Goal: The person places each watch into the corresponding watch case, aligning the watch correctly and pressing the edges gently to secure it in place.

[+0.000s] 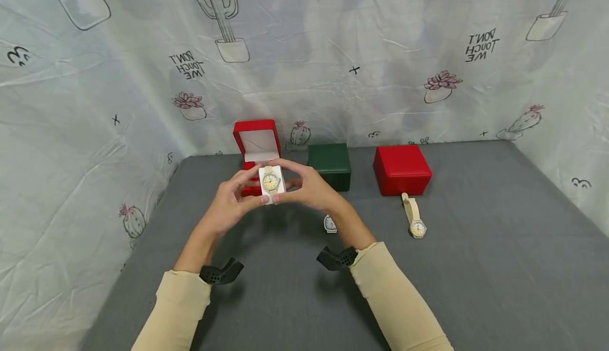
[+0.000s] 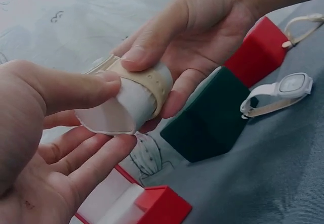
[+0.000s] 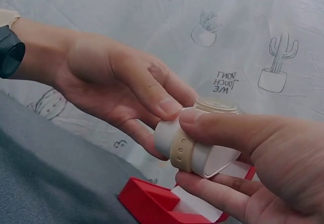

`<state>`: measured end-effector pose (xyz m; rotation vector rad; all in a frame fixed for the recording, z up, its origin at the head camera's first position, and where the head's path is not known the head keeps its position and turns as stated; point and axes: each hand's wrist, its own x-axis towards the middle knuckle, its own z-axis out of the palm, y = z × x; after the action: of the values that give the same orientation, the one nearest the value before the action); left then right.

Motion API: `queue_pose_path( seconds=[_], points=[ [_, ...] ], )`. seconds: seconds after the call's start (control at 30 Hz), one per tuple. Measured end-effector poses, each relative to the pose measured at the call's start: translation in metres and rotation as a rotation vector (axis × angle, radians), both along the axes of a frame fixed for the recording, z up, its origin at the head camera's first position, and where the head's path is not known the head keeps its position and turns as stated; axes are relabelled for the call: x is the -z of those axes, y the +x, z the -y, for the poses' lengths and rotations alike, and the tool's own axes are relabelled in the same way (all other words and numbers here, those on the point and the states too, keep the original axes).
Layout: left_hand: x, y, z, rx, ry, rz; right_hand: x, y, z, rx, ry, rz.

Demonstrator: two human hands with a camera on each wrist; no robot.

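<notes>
Between both hands, above the grey table, is a white watch cushion [image 2: 135,101] with a cream-strapped watch [image 1: 271,182] wrapped around it. Its round pale dial faces up toward the head camera. My left hand [image 1: 228,205] pinches one side of the cushion between thumb and fingers. From the other side my right hand [image 1: 311,187] grips it, its thumb on the strap [image 2: 147,80] in the left wrist view. Directly behind the hands stands an open red watch box [image 1: 257,125], its lid raised and lined in white; the hands partly hide its base.
A closed green box [image 1: 329,159] and a closed red box [image 1: 403,171] stand along the back. Before the green box lies a white watch [image 1: 330,224], partly covered by the right forearm. Another cream-strapped watch [image 1: 413,216] lies before the red box. A patterned curtain [image 1: 333,76] hangs behind.
</notes>
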<state>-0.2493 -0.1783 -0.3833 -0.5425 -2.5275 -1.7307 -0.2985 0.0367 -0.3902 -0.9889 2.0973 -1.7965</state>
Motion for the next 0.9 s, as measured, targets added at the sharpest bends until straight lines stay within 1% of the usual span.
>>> queue_pose_path(
  seconds=[0.1, 0.2, 0.27, 0.43, 0.53, 0.6, 0.7, 0.8, 0.87, 0.9],
  points=[
    [0.004, -0.002, 0.001, -0.003, 0.027, 0.024, 0.003, 0.001, 0.004, -0.023, -0.045, 0.102],
    [0.010, -0.004, 0.001, -0.009, 0.061, 0.052, 0.007, 0.001, 0.009, -0.026, -0.097, 0.209],
    [0.013, -0.005, 0.001, -0.010, 0.064, 0.062, 0.010, 0.001, 0.011, -0.023, -0.113, 0.243],
    [0.011, -0.007, 0.002, -0.005, 0.000, 0.058, 0.013, -0.001, 0.010, -0.034, -0.121, 0.241],
    [0.007, -0.006, 0.002, -0.004, -0.011, 0.050, 0.011, -0.002, 0.008, -0.039, -0.119, 0.229],
    [0.006, -0.005, 0.002, -0.006, -0.014, 0.040, 0.010, -0.002, 0.007, -0.027, -0.111, 0.219],
    [0.004, -0.006, 0.002, 0.012, -0.023, 0.020, 0.011, -0.002, 0.005, 0.004, -0.104, 0.226],
    [0.005, -0.008, 0.004, 0.023, -0.081, -0.030, 0.013, -0.002, 0.006, 0.020, -0.099, 0.238],
    [0.005, -0.010, 0.004, 0.024, -0.157, -0.090, 0.014, -0.001, 0.008, 0.033, -0.094, 0.239],
    [0.005, -0.012, 0.004, 0.017, -0.211, -0.124, 0.015, -0.001, 0.009, 0.042, -0.092, 0.237]
  ],
)
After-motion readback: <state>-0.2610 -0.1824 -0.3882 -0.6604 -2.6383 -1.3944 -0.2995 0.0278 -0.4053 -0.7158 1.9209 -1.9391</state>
